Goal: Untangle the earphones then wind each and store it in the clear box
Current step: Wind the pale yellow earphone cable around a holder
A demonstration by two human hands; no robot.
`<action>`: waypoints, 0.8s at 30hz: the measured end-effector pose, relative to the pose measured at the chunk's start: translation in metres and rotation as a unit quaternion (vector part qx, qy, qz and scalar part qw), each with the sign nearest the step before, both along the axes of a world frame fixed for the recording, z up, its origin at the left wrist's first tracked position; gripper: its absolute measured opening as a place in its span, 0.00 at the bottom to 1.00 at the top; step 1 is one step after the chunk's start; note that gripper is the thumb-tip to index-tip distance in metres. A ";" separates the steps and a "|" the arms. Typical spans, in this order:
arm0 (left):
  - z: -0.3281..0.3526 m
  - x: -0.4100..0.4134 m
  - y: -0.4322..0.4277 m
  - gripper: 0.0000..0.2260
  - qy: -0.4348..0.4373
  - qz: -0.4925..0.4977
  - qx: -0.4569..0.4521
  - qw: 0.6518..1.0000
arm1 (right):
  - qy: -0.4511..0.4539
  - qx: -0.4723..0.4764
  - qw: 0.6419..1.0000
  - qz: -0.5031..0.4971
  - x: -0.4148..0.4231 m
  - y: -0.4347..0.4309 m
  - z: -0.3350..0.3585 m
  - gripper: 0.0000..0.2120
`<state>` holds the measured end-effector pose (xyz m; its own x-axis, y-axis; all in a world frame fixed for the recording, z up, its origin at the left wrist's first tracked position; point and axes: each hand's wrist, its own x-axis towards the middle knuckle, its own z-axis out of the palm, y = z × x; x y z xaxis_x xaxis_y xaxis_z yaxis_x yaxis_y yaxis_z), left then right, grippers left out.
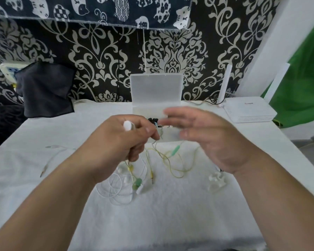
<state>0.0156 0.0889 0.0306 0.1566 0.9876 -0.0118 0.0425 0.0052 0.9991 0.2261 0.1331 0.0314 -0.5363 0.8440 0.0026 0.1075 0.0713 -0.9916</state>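
The left hand (123,142) hovers over the middle of the table (170,223), fingers curled tight round the thin cable of the yellow-green earphones (174,150). A white rounded piece (127,125) pokes out of the fist. The cable drops from the fingertips and sprawls in loose loops on the cloth, crossing a coil of white earphones (116,190). The right hand (207,138) is just beside, fingers straight and apart, blurred, holding nothing. The clear box (156,93) stands lid-up at the far edge, its front hidden behind the hands.
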 end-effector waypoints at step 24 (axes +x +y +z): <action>-0.003 -0.010 0.007 0.11 -0.001 0.127 -0.064 0.990 | -0.128 0.022 0.991 -0.022 -0.009 -0.004 0.005 0.11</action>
